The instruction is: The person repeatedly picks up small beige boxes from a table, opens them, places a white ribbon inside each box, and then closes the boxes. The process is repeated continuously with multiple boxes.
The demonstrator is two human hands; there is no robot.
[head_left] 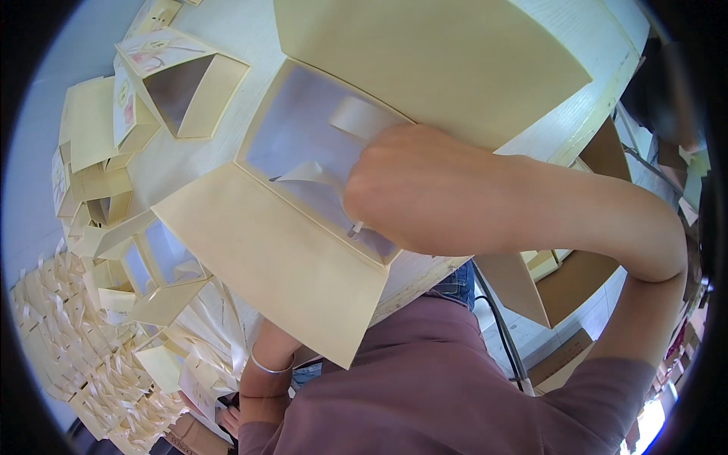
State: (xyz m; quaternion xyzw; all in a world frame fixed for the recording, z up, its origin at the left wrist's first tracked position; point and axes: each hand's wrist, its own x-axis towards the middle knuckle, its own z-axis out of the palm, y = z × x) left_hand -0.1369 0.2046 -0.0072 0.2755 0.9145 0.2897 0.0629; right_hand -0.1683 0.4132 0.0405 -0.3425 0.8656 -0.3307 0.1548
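Note:
An open cream cardboard box [265,98] with a pale lilac inside lies tilted in front of me, its long flap [280,258] folded out toward my body. My right hand [402,189] is inside the box, back up and fingers curled down out of sight. A white satin ribbon [311,174] runs under this hand from a small metal tip at the near wall. Below my fist a second metal tip [354,229] shows at the same wall. Another ribbon strip [364,117] lies farther inside. My left hand is under the flap; only its wrist [274,347] with a silver bangle shows.
Several cream boxes [182,83] stand along the left of the white table [220,163], one open box [155,265] among them. At lower left lie many cream pieces with white ribbons [114,379]. A brown carton [561,296] stands right, beyond the table edge. Another person's hand [230,418] shows at lower left.

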